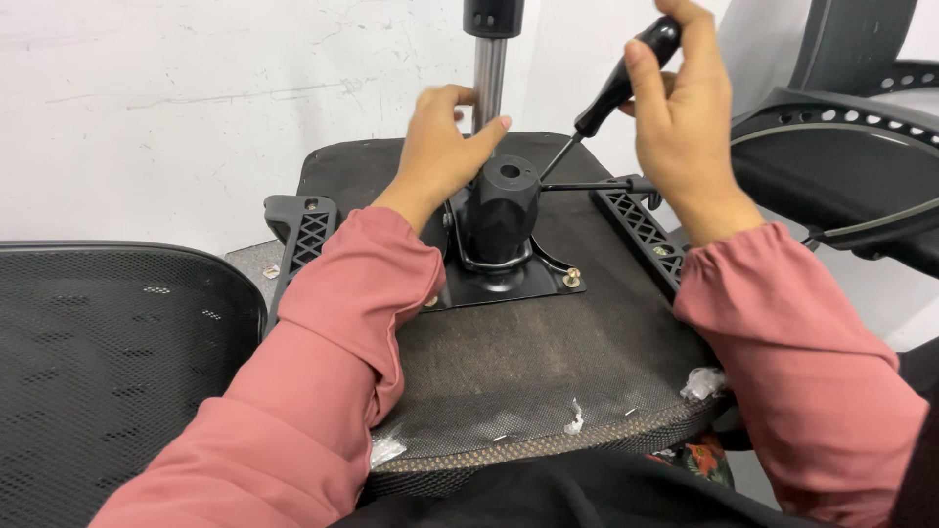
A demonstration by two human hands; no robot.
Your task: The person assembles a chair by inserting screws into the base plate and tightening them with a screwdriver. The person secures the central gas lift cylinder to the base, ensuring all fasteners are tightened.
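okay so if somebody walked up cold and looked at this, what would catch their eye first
Most likely the two hands at work over the upturned chair seat in the centre: the right hand grips a black-handled screwdriver slanting down toward the black mechanism on its metal mounting plate. The left hand rests against the mechanism beside the shiny gas-lift column rising from it. After that, the pink sleeves filling the foreground.
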